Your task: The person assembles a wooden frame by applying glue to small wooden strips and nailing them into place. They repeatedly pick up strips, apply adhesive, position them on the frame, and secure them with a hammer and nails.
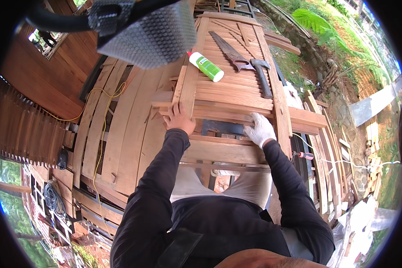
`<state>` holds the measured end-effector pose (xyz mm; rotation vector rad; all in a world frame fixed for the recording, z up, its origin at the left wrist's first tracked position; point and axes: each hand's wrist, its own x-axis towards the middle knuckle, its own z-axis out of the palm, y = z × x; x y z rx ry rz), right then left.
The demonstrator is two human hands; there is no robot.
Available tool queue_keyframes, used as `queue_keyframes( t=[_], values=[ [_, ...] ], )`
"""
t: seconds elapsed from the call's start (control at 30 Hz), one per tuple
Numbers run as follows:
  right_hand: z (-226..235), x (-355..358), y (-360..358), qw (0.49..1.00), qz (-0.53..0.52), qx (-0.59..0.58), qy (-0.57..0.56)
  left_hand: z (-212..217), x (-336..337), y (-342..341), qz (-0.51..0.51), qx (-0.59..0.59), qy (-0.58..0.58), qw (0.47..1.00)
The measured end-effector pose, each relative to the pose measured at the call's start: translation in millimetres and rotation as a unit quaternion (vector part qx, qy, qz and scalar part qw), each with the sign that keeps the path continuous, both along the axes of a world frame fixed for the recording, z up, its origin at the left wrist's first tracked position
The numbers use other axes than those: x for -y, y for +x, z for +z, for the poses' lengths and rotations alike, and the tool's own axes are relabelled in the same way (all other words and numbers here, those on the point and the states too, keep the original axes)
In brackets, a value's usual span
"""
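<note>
A louvred wooden shutter panel [279,107] lies before me, its frame filled with rows of slats. My left hand [179,119], bare, rests on the left frame piece, fingers spread over the wood. On my right hand [260,130] is a white glove; its fingers and thumb close around the edge of the lowest wooden slat [223,115], near the right frame piece. Just below that slat is a gap in the panel, with a wooden rail [223,152] on its near side. Farther up lie a handsaw [230,51], a hatchet [262,78] and a white-and-green glue bottle [206,67] with a red tip.
Long planks [125,120] stretch out at the left, crossed by a yellow cord [105,129]. A screwdriver [303,155] with a red-and-black handle sits to the right of the panel. Stacked boards [317,178] lie beyond it. A bubble-wrapped object [152,38] hangs at the upper left.
</note>
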<state>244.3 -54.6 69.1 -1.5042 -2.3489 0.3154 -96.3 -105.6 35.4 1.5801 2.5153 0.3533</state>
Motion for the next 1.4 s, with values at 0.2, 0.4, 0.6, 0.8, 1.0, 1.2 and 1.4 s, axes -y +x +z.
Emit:
queue_keyframes(
  t=[0.2, 0.4, 0.6, 0.8, 1.0, 1.2, 1.4],
  values=[
    [32, -134, -143, 0.990, 0.082, -0.018, 0.112, 2, 3, 0, -0.001, 0.019, 0.012, 1.000],
    [21, -224, -217, 0.991, -0.007, 0.088, -0.097, 2, 4, 5, -0.006, 0.004, 0.023, 1.000],
    [-5, -208, -207, 0.903, -0.026, -0.385, -0.188, 1, 6, 1, -0.007, -0.007, 0.023, 1.000],
    [-26, -202, -195, 0.964, -0.071, -0.241, -0.081, -11, 6, -2, -0.003, -0.037, 0.059, 0.998],
    [-69, -222, -194, 0.965, -0.107, -0.238, -0.009, -21, -3, -6, -0.021, -0.042, 0.045, 0.998],
    [-20, -157, -162, 0.962, -0.120, -0.247, -0.004, -9, -2, -4, -0.012, -0.033, 0.031, 0.999],
    [38, 15, -44, 0.980, 0.082, -0.178, -0.023, -18, -1, -11, -0.008, -0.026, 0.026, 0.999]
  ],
)
